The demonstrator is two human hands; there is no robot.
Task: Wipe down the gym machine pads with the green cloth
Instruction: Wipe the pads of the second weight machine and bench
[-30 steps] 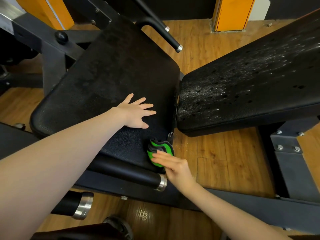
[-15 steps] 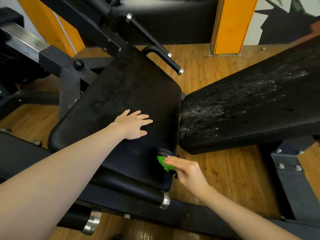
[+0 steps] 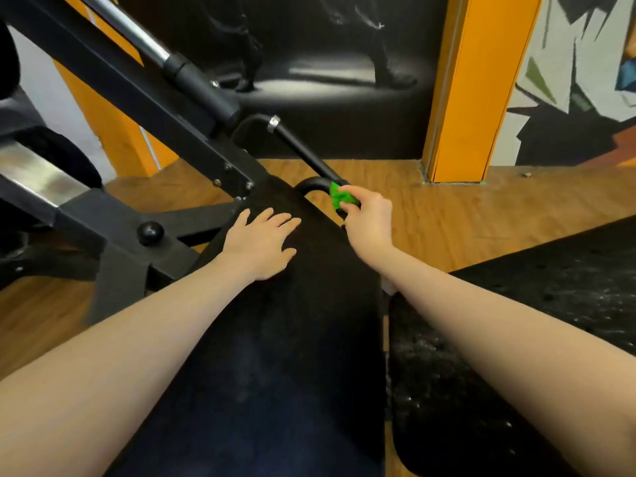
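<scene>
open wood floor [image 3: 464, 218] right of the seat pad [image 3: 292, 356], narrow gap to the wet pad [image 3: 516, 339]; black handle bar [image 3: 303, 149] and frame arm [image 3: 165, 108] crowd the pad's far end, orange pillar [image 3: 478, 80] beyond

Even indoor light, moderately bright; no hard shadows on the wood floor [image 3: 481, 218], only a soft sheen. Glare streak on the steel rail [image 3: 38, 173], and the right pad [image 3: 516, 356] shows speckled highlights. Wide-angle bending at the edges, slight motion blur throughout, forearms soft in the foreground, left pad [image 3: 292, 373] nearly featureless black.
</scene>
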